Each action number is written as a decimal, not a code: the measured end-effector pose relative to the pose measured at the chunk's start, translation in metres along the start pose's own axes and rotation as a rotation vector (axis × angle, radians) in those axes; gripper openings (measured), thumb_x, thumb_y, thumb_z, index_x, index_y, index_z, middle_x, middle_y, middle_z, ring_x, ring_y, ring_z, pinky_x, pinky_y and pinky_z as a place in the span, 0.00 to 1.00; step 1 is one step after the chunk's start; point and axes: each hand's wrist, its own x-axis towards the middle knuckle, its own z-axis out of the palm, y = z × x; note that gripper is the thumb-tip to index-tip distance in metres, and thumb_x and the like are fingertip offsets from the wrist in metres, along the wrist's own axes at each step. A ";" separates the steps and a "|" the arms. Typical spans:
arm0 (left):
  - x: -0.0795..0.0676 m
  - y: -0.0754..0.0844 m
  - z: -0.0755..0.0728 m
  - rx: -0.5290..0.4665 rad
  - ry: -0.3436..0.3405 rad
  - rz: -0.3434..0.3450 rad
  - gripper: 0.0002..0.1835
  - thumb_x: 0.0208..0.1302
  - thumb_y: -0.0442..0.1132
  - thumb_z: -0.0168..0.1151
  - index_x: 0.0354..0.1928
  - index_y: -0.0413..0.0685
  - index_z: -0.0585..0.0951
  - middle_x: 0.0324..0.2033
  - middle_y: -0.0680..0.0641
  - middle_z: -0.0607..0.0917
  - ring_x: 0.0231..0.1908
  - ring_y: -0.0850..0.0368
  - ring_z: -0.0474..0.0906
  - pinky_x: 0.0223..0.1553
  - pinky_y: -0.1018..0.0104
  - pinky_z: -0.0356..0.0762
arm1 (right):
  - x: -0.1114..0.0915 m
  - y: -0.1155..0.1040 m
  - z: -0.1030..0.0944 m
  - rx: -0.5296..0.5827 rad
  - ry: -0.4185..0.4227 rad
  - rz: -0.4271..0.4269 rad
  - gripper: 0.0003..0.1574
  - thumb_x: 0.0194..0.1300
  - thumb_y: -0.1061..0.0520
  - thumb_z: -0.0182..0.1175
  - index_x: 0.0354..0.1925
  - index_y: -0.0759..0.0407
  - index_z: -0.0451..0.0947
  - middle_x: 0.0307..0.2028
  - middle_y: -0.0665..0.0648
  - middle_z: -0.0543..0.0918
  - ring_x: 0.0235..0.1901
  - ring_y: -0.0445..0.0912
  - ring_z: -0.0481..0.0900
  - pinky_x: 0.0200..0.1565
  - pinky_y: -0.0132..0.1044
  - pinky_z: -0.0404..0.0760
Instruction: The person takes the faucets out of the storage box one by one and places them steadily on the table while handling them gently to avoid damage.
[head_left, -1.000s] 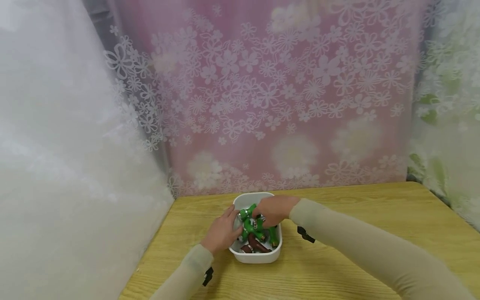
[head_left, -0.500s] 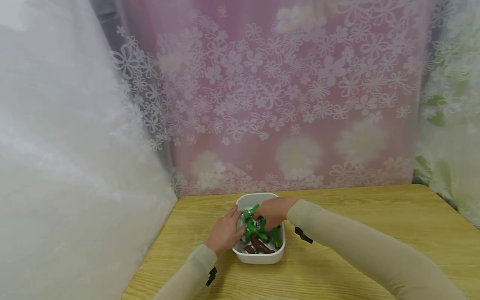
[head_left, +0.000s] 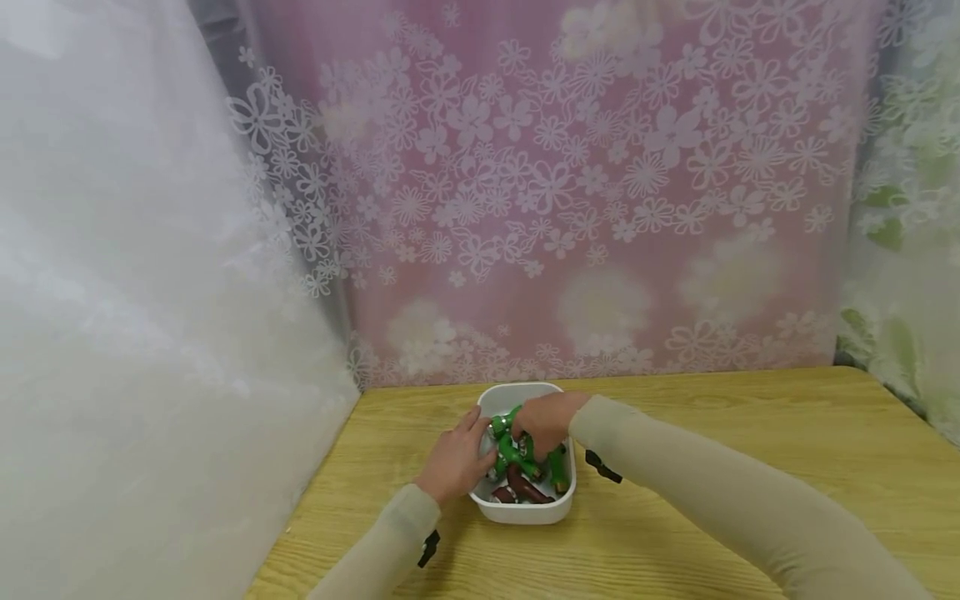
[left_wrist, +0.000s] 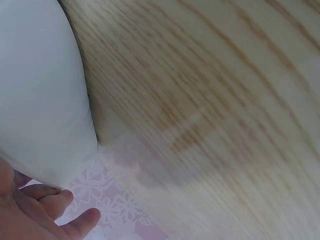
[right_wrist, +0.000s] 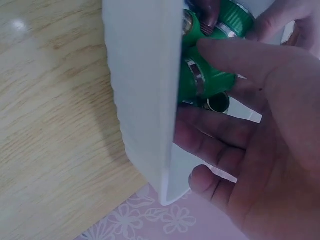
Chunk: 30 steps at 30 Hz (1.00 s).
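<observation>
A white plastic tub (head_left: 525, 515) stands on the table, holding several green pipe fittings and dark brown ones. My left hand (head_left: 455, 458) holds the tub's left rim, thumb to the inside; its other fingers (left_wrist: 60, 202) show by the rim in the left wrist view. Inside the tub, my right hand (head_left: 546, 423) grips a green pipe fitting (right_wrist: 215, 82) banded with a shiny metal ring, thumb on top and fingers beneath. A green fitting (head_left: 557, 473) lies along the right wall. Toward the near end lies a curved brown fitting (head_left: 527, 487).
The wood-grain table (head_left: 697, 467) spreads around the tub. A pink flowered curtain (head_left: 600, 208) hangs behind its far edge, a white sheet (head_left: 150, 292) hangs along the left, and a green-leaf patterned sheet (head_left: 907, 250) on the right.
The head view has swung slightly, so the tub appears a little farther right. My right wrist has shifted slightly left relative to the tub. My left hand stays at the rim.
</observation>
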 end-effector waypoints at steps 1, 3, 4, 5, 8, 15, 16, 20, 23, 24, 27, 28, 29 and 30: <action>0.000 0.000 0.001 0.009 0.000 -0.001 0.28 0.73 0.52 0.57 0.69 0.49 0.72 0.75 0.41 0.64 0.62 0.42 0.76 0.61 0.46 0.76 | 0.000 0.000 0.001 -0.002 0.005 0.000 0.28 0.58 0.52 0.73 0.58 0.43 0.82 0.49 0.42 0.85 0.45 0.37 0.82 0.46 0.35 0.83; 0.001 0.000 0.002 0.019 0.001 -0.001 0.28 0.73 0.52 0.57 0.69 0.49 0.72 0.75 0.41 0.64 0.63 0.42 0.76 0.62 0.46 0.76 | 0.001 0.000 0.003 -0.003 0.015 -0.010 0.26 0.58 0.53 0.73 0.56 0.44 0.83 0.46 0.42 0.85 0.42 0.36 0.81 0.44 0.34 0.83; 0.000 0.000 0.002 0.023 0.004 0.001 0.28 0.73 0.52 0.57 0.69 0.49 0.72 0.75 0.41 0.64 0.63 0.43 0.76 0.62 0.46 0.76 | 0.002 0.000 0.004 -0.006 0.021 -0.016 0.24 0.58 0.53 0.73 0.55 0.45 0.84 0.45 0.42 0.86 0.41 0.36 0.81 0.44 0.34 0.83; 0.000 0.000 0.003 0.023 0.004 0.002 0.28 0.73 0.53 0.57 0.69 0.49 0.72 0.75 0.41 0.64 0.63 0.43 0.76 0.62 0.46 0.76 | 0.002 0.000 0.005 -0.005 0.025 -0.021 0.23 0.58 0.54 0.73 0.53 0.45 0.84 0.43 0.41 0.86 0.40 0.35 0.81 0.43 0.33 0.83; 0.000 -0.001 0.004 0.025 0.010 0.008 0.28 0.73 0.53 0.57 0.69 0.50 0.72 0.75 0.41 0.64 0.63 0.43 0.77 0.61 0.46 0.77 | 0.003 0.001 0.008 -0.017 0.034 -0.035 0.20 0.60 0.55 0.72 0.51 0.44 0.85 0.41 0.41 0.85 0.38 0.35 0.80 0.42 0.33 0.83; 0.001 -0.002 0.003 0.010 0.025 0.014 0.28 0.73 0.53 0.57 0.69 0.50 0.73 0.75 0.41 0.64 0.62 0.43 0.77 0.60 0.46 0.77 | -0.001 -0.001 0.005 -0.014 0.053 -0.059 0.18 0.60 0.56 0.71 0.49 0.45 0.86 0.40 0.41 0.86 0.37 0.34 0.81 0.43 0.34 0.83; 0.001 -0.002 0.004 0.010 0.023 0.011 0.28 0.73 0.53 0.57 0.69 0.50 0.73 0.75 0.42 0.64 0.62 0.44 0.77 0.61 0.46 0.77 | -0.002 -0.001 0.004 -0.015 0.056 -0.067 0.18 0.60 0.57 0.71 0.50 0.45 0.86 0.40 0.41 0.86 0.37 0.34 0.81 0.42 0.34 0.83; 0.001 -0.001 0.003 0.015 0.016 0.007 0.28 0.73 0.53 0.57 0.69 0.50 0.73 0.75 0.42 0.64 0.63 0.44 0.76 0.61 0.46 0.77 | -0.006 -0.003 0.002 -0.018 0.065 -0.090 0.20 0.59 0.58 0.71 0.51 0.46 0.87 0.42 0.42 0.87 0.37 0.33 0.82 0.42 0.33 0.84; 0.000 0.000 0.001 0.021 0.010 0.005 0.28 0.73 0.53 0.56 0.70 0.50 0.72 0.75 0.41 0.64 0.65 0.44 0.75 0.61 0.45 0.76 | -0.008 -0.004 0.002 -0.030 0.082 -0.120 0.22 0.58 0.58 0.72 0.52 0.46 0.87 0.44 0.43 0.88 0.39 0.34 0.83 0.42 0.32 0.84; -0.001 0.001 0.000 0.023 0.010 0.005 0.28 0.73 0.53 0.56 0.70 0.50 0.72 0.75 0.41 0.64 0.65 0.45 0.74 0.61 0.45 0.76 | -0.008 -0.004 0.002 -0.032 0.089 -0.133 0.23 0.58 0.58 0.72 0.53 0.46 0.87 0.45 0.43 0.88 0.39 0.34 0.83 0.43 0.32 0.85; -0.001 0.001 -0.001 0.031 0.007 0.005 0.28 0.74 0.53 0.56 0.70 0.50 0.72 0.75 0.41 0.64 0.67 0.45 0.73 0.61 0.45 0.76 | -0.010 -0.004 0.003 -0.041 0.114 -0.167 0.22 0.58 0.58 0.72 0.53 0.47 0.87 0.44 0.43 0.88 0.38 0.33 0.83 0.42 0.32 0.84; -0.001 0.001 -0.001 0.034 0.006 0.004 0.28 0.74 0.53 0.55 0.70 0.51 0.72 0.75 0.41 0.64 0.67 0.46 0.72 0.61 0.45 0.75 | -0.010 -0.004 0.003 -0.041 0.122 -0.172 0.23 0.58 0.58 0.72 0.53 0.47 0.86 0.44 0.43 0.88 0.38 0.33 0.83 0.42 0.32 0.84; -0.001 0.001 -0.001 0.035 0.005 0.005 0.28 0.74 0.53 0.55 0.70 0.51 0.72 0.75 0.41 0.64 0.67 0.46 0.72 0.61 0.45 0.75 | -0.011 -0.004 0.002 -0.049 0.131 -0.176 0.23 0.58 0.59 0.71 0.54 0.46 0.86 0.44 0.43 0.88 0.38 0.33 0.83 0.42 0.32 0.84; -0.001 0.001 -0.001 0.034 0.005 0.004 0.28 0.74 0.53 0.55 0.70 0.50 0.72 0.75 0.41 0.64 0.67 0.46 0.72 0.62 0.45 0.75 | -0.011 -0.004 0.002 -0.058 0.140 -0.182 0.24 0.59 0.59 0.71 0.54 0.46 0.86 0.44 0.43 0.88 0.39 0.33 0.83 0.43 0.32 0.84</action>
